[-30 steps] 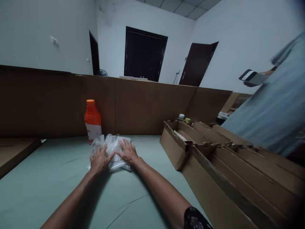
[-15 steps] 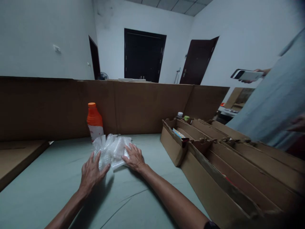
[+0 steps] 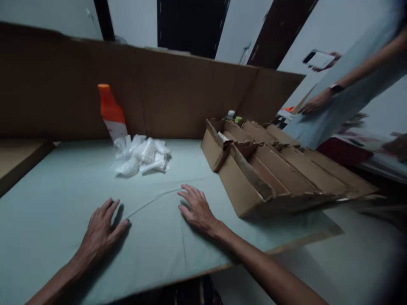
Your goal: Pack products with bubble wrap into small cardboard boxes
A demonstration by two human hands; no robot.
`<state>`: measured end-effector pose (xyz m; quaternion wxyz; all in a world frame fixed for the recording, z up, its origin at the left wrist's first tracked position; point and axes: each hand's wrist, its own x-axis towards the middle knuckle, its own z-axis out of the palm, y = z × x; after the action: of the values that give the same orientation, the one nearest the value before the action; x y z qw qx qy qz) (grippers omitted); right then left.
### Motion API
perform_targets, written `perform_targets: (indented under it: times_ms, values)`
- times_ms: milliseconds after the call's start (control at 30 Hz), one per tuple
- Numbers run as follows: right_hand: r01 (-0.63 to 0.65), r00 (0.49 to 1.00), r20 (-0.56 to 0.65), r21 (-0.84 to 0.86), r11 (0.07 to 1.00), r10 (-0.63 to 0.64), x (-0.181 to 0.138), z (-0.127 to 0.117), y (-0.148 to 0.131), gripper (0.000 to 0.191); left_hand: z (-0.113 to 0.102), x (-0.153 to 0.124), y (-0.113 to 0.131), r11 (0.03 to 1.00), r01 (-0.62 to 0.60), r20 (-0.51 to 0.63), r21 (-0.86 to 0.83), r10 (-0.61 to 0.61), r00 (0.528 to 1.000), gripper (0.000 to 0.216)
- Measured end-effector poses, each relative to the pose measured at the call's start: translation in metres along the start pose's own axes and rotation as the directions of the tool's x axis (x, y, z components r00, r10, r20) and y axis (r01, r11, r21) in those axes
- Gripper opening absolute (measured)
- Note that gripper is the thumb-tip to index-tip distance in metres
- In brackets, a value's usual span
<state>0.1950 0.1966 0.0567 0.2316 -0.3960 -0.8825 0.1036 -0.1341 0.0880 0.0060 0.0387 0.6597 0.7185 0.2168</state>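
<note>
My left hand (image 3: 99, 228) is over the pale green cloth (image 3: 149, 245) on the table's left front, fingers apart and holding nothing. My right hand (image 3: 197, 208) lies on or just above the cloth near the middle, empty, with its fingers spread. A crease in the cloth runs between the two hands. Beyond them rests a crumpled heap of clear bubble wrap (image 3: 143, 154), apart from both hands. Right behind it an orange and white bottle (image 3: 112, 112) with an orange cap stands by the cardboard wall; the wrap hides its base.
Joined open cardboard boxes (image 3: 235, 182) stand on the right, with bottle caps and a packet showing inside. A tall cardboard panel (image 3: 178, 93) closes off the back. A flat cardboard piece (image 3: 22, 156) lies at left. Another person (image 3: 356, 93) at right holds a phone (image 3: 319, 59).
Both hands have left the bubble wrap and drawn back toward the table's front edge. The wrap stays in front of the bottle. My view has tilted downward.
</note>
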Motion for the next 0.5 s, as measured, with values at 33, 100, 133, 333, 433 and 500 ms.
perform_targets:
  times_ms: [33, 100, 133, 333, 433, 500]
  values:
    - [0.005, 1.0, 0.002, 0.001, 1.0, -0.005, -0.009, -0.002, -0.002, 0.042, -0.003, -0.009, 0.003, 1.0, -0.007, 0.003, -0.006, 0.007, 1.0, 0.074]
    - [0.017, 1.0, 0.013, 0.0, 1.0, -0.017, -0.025, -0.003, -0.005, 0.039, -0.007, -0.025, 0.007, 1.0, -0.026, 0.006, 0.002, 0.026, 1.0, 0.071]
    - [0.018, 1.0, 0.025, -0.004, 1.0, -0.018, -0.031, -0.001, -0.007, 0.039, -0.008, -0.031, 0.008, 0.999, -0.04, 0.003, 0.014, 0.04, 0.999, 0.071]
    - [0.017, 0.995, 0.097, -0.094, 0.995, -0.008, -0.051, 0.016, -0.015, 0.037, -0.007, -0.046, 0.017, 0.981, -0.121, -0.085, 0.153, 0.135, 0.987, 0.066]
    - [0.025, 0.995, 0.095, -0.148, 0.989, -0.011, -0.05, 0.02, -0.017, 0.037, -0.005, -0.044, 0.026, 0.973, -0.102, -0.108, 0.205, 0.127, 0.986, 0.065]
    - [0.023, 0.995, 0.095, -0.176, 0.984, -0.006, -0.05, 0.02, -0.018, 0.037, -0.006, -0.044, 0.03, 0.972, -0.09, -0.12, 0.216, 0.118, 0.986, 0.063]
